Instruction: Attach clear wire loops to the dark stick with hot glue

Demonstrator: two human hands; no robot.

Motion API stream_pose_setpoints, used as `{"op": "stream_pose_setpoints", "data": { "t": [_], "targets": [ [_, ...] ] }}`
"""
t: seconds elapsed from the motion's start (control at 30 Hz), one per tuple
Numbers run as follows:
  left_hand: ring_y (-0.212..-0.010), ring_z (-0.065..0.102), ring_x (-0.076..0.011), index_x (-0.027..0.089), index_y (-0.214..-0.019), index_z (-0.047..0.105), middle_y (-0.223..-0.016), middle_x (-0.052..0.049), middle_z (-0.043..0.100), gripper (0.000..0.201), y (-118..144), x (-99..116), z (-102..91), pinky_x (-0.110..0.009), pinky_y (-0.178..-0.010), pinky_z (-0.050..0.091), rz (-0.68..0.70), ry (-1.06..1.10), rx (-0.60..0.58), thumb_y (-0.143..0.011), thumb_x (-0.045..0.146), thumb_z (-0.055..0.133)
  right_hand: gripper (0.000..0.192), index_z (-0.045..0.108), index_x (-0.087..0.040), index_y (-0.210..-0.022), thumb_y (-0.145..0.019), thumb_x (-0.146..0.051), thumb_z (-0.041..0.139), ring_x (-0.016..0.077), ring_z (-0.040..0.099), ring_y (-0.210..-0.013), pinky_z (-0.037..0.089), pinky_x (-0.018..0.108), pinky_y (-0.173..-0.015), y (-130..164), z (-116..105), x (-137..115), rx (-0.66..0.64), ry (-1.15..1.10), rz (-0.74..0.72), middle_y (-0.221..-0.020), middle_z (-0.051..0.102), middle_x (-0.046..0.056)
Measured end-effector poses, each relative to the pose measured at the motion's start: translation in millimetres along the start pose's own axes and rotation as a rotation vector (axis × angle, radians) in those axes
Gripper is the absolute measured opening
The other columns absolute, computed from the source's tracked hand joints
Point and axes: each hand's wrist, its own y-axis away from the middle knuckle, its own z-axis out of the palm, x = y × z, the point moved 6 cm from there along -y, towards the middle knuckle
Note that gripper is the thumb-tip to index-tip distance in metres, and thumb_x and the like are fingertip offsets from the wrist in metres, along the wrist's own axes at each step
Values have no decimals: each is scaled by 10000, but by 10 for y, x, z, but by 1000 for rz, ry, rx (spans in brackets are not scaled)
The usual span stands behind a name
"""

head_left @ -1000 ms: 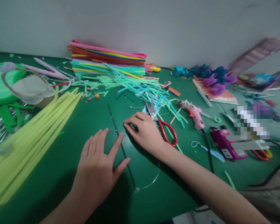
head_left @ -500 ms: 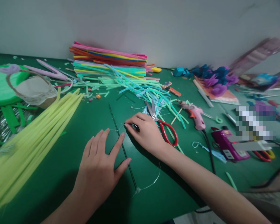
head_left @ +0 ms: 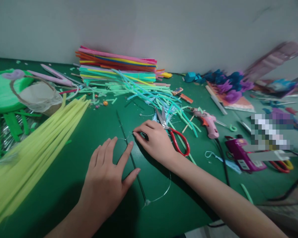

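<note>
On the green desk (head_left: 64, 185) we press our left hand (head_left: 106, 178) flat, fingers spread, on a thin wire loop (head_left: 161, 195) crossing a dark stem (head_left: 131, 158), our right hand (head_left: 156, 140) pinching their half-wound junction.

Pixelated patch (head_left: 272, 131) over right-side clutter
</note>
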Motion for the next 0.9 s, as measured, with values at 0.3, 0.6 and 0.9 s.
{"op": "stream_pose_setpoints", "data": {
  "t": [0.3, 0.6, 0.9],
  "targets": [
    [-1299, 476, -434, 223, -1444, 495, -1422, -259, 452, 605, -3, 6, -19, -590, -1037, 406, -5, 7, 12, -906, 493, 550, 258, 691, -208, -1154, -971, -264, 517, 225, 576, -1007, 446, 395, -883, 41, -85, -119, -4, 107, -133, -1096, 669, 84],
    [-1291, 480, -441, 222, -1456, 478, -1429, -256, 449, 619, -16, 18, -24, -597, -1018, 421, 3, -14, 13, -905, 494, 550, 304, 685, -132, -1176, -991, -221, 460, 253, 565, -1065, 490, 418, -877, 139, -43, -207, -55, 172, -232, -1169, 706, 83],
    [-1299, 466, -446, 219, -1439, 503, -1437, -252, 436, 596, -14, 22, -21, -607, -1014, 419, 13, -12, 1, -908, 487, 547, 294, 685, -76, -1177, -951, -158, 516, 257, 659, -1099, 547, 411, -939, 252, -13, -226, 59, 288, -360, -1208, 712, 112]
  ]
}}
